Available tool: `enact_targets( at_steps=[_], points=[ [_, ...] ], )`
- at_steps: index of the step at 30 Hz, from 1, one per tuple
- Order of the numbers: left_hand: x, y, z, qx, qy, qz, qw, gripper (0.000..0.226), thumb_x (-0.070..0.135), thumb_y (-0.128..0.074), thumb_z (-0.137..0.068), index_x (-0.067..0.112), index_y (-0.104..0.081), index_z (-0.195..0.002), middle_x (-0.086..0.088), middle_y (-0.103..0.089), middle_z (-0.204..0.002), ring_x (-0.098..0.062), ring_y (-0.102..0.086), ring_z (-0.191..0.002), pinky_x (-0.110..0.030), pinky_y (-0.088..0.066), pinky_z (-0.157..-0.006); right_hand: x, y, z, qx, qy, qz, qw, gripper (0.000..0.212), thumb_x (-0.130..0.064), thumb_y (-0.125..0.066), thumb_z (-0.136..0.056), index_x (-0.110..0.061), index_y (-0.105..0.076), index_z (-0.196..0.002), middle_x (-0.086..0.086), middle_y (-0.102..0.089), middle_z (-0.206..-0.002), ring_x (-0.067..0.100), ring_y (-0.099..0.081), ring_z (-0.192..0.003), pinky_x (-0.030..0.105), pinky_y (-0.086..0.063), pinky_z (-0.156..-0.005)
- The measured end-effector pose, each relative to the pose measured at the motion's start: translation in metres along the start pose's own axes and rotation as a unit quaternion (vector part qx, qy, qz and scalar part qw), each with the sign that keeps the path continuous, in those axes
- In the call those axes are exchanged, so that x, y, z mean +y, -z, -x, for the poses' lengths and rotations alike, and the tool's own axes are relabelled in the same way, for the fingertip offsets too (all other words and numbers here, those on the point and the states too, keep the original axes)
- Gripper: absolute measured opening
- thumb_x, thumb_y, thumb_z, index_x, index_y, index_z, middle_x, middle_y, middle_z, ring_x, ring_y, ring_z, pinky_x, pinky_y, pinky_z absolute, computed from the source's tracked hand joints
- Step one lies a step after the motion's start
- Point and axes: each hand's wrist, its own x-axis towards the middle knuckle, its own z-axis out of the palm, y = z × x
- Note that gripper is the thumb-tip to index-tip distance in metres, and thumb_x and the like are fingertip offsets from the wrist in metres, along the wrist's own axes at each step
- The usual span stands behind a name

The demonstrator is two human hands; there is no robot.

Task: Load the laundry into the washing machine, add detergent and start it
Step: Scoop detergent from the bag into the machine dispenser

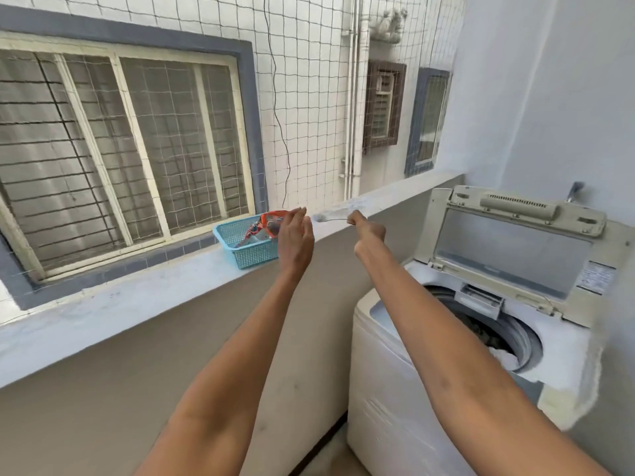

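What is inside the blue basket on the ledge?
An orange packet stands in the blue basket, partly covered by the left hand. The basket's bottom beneath the packet is hidden.

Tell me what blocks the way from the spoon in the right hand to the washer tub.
Nothing visible does. The right hand pinches the spoon over the ledge; the washing machine stands below and right, its lid raised and the tub open, laundry showing inside.
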Motion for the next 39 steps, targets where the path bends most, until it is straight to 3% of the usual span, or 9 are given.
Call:
enact_targets(
  at_steps=[5, 9, 12, 15, 20, 22, 24, 27, 39],
  points=[
    [0.011, -0.052, 0.014, -0.023, 0.004, 0.003, 1.000, 0.035, 0.016, -0.038, -0.099, 0.000, -0.055, -0.125, -0.017, -0.053, -0.129, -0.030, -0.046, -0.121, -0.035, -0.033, -0.102, -0.006, 0.054, -0.021, 0.052, 0.016, -0.011, 0.998, 0.012, -0.015, -0.066, -0.082, -0.005, -0.067, -0.076, -0.001, -0.055, -0.074, 0.014, -0.045, -0.067, 0.026, -0.036, -0.059],
    [0.020, -0.108, 0.029, -0.070, 0.025, 0.012, 0.997, 0.034, 0.017, -0.036, -0.099, 0.003, -0.054, -0.124, -0.017, -0.052, -0.128, -0.032, -0.048, -0.119, -0.037, -0.035, -0.100, 0.000, 0.098, -0.051, 0.118, 0.021, 0.000, 0.993, 0.017, -0.018, -0.070, -0.079, -0.008, -0.062, -0.067, 0.004, -0.055, -0.079, 0.017, -0.046, -0.059, 0.027, -0.035, -0.050],
    [0.023, -0.164, 0.040, -0.112, 0.023, 0.017, 0.993, 0.035, 0.018, -0.037, -0.099, 0.002, -0.054, -0.125, -0.017, -0.053, -0.130, -0.034, -0.049, -0.117, -0.041, -0.038, -0.102, 0.011, 0.130, -0.083, 0.157, 0.027, 0.003, 0.987, 0.019, -0.021, -0.070, -0.079, -0.003, -0.068, -0.086, 0.005, -0.057, -0.079, 0.014, -0.045, -0.053, 0.024, -0.035, -0.040],
    [0.023, -0.222, 0.050, -0.148, 0.022, 0.027, 0.988, 0.035, 0.020, -0.037, -0.098, 0.001, -0.056, -0.120, -0.019, -0.055, -0.123, -0.036, -0.051, -0.114, -0.042, -0.039, -0.100, 0.026, 0.163, -0.121, 0.196, 0.036, -0.011, 0.980, 0.031, -0.022, -0.069, -0.082, 0.005, -0.068, -0.095, 0.007, -0.060, -0.081, 0.020, -0.053, -0.070, 0.026, -0.039, -0.056],
    [0.017, -0.311, 0.069, -0.219, 0.023, 0.024, 0.975, 0.037, 0.018, -0.038, -0.098, 0.001, -0.053, -0.128, -0.018, -0.052, -0.129, -0.033, -0.047, -0.121, -0.042, -0.035, -0.106, 0.057, 0.215, -0.178, 0.252, 0.011, -0.020, 0.967, 0.029, -0.022, -0.071, -0.080, 0.003, -0.061, -0.070, 0.024, -0.063, -0.077, 0.029, -0.056, -0.074, 0.036, -0.041, -0.060],
    [0.012, -0.341, 0.078, -0.250, 0.033, 0.012, 0.968, 0.038, 0.021, -0.037, -0.099, 0.001, -0.051, -0.129, -0.017, -0.051, -0.131, -0.032, -0.046, -0.122, -0.040, -0.034, -0.106, 0.071, 0.235, -0.199, 0.277, -0.002, -0.019, 0.961, 0.036, -0.022, -0.071, -0.080, 0.012, -0.061, -0.076, 0.034, -0.065, -0.094, 0.026, -0.054, -0.069, 0.035, -0.039, -0.056],
    [0.004, -0.365, 0.087, -0.281, 0.034, -0.001, 0.959, 0.039, 0.024, -0.035, -0.100, 0.004, -0.050, -0.129, -0.016, -0.051, -0.130, -0.031, -0.047, -0.120, -0.041, -0.035, -0.106, 0.084, 0.253, -0.214, 0.286, -0.014, -0.023, 0.958, 0.037, -0.024, -0.070, -0.081, 0.012, -0.065, -0.085, 0.028, -0.069, -0.090, 0.020, -0.047, -0.067, 0.030, -0.035, -0.058],
    [-0.006, -0.405, 0.098, -0.324, 0.032, -0.018, 0.946, 0.042, 0.026, -0.035, -0.099, 0.005, -0.048, -0.133, -0.015, -0.050, -0.135, -0.029, -0.046, -0.123, -0.042, -0.033, -0.109, 0.101, 0.280, -0.242, 0.308, -0.033, -0.011, 0.951, 0.029, -0.025, -0.068, -0.081, -0.009, -0.056, -0.060, 0.004, -0.047, -0.056, 0.015, -0.035, -0.054, 0.029, -0.028, -0.052],
    [-0.053, -0.528, 0.096, -0.494, -0.095, -0.102, 0.858, 0.049, 0.025, -0.035, -0.098, 0.010, -0.033, -0.144, -0.007, -0.033, -0.152, -0.022, -0.024, -0.143, -0.037, -0.013, -0.120, 0.144, 0.351, -0.351, 0.415, -0.048, 0.093, 0.904, 0.040, -0.026, -0.068, -0.081, -0.013, -0.045, -0.051, -0.002, -0.038, -0.047, 0.014, -0.031, -0.045, 0.029, -0.024, -0.048]
  ],
)
